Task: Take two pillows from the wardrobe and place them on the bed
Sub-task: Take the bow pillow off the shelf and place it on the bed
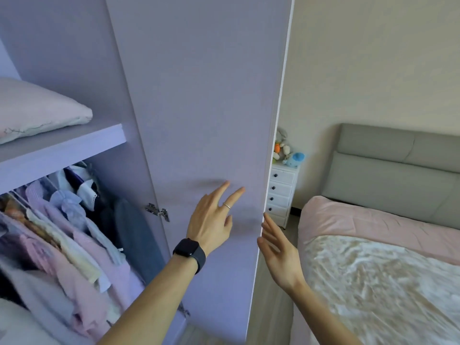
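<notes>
I see my left hand [211, 220] spread flat in front of the inner face of the open wardrobe door [199, 95], fingers straight and holding nothing; I cannot tell whether the fingertips touch the panel. There is a dark watch [190, 252] on that wrist and a thin ring [227, 206] on one finger. My right hand [278, 252] is just beside the door's free edge, fingers loosely straight, empty too, its top fingertip right at the edge. One pale pink pillow [37, 110] lies on the wardrobe shelf [62, 145] at upper left, well apart from both hands, with clothes [62, 232] hanging below it. The bed [373, 245] is on the right with a pink cover and a grey headboard [398, 175]. A white chest of drawers [281, 192] stands beyond the door with soft toys [288, 150] on top
</notes>
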Demonstrator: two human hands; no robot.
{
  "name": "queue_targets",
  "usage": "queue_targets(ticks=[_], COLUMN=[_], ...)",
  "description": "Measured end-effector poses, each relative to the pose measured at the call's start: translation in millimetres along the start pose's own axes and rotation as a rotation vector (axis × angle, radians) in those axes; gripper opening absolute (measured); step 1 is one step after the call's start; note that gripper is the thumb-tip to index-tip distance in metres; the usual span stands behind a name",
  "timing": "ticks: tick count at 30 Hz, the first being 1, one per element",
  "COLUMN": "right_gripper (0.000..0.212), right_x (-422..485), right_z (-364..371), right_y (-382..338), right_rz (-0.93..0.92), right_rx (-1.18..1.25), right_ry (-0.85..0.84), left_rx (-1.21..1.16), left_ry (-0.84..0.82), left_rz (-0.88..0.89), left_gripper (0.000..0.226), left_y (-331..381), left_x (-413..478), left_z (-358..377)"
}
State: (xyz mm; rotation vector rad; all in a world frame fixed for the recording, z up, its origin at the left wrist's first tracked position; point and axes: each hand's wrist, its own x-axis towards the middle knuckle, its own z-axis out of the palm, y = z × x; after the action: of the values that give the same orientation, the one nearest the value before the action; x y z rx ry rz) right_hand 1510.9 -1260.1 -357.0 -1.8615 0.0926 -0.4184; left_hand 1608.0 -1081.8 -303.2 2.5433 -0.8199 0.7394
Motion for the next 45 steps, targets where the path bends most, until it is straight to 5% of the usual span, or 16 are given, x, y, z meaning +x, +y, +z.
queue_targets(ticks=[7, 17, 31, 41, 45], right_gripper=[0.033, 0.031, 0.033, 0.050, 0.073], right_x=[-78.3, -98.3, 29.0, 106.6, 147.6], right_z=[52.0, 165.7, 289.0, 357.7, 388.8], right_y=[20.1, -23.7, -220.5, -340.2, -367.8], right_rz=[-0.013, -0.272, -0.851, -1.083, -1.103], right_rx=[-0.102, -0.203, 0.025, -0.067, -0.338], right_ry=[-0.177, -0.513, -0.645, -0.583, -0.602], left_rx=[-0.204, 0.032, 0.559, 0.839, 0.890], left_ry=[-0.064, -0.020, 0.441, 0.435, 0.292], left_rz=[-0.494, -0.888, -0.909, -0.899, -0.901], left_gripper=[0.059, 0.049, 0.041, 0.046, 0.061], left_y=[-12.3, -57.7, -116.2, -178.5, -222.5], left_x=[-163.1, -258.9, -184.0, -161.0, -145.3], left_z=[2.3, -86.3, -294.6, -397.9, -424.2])
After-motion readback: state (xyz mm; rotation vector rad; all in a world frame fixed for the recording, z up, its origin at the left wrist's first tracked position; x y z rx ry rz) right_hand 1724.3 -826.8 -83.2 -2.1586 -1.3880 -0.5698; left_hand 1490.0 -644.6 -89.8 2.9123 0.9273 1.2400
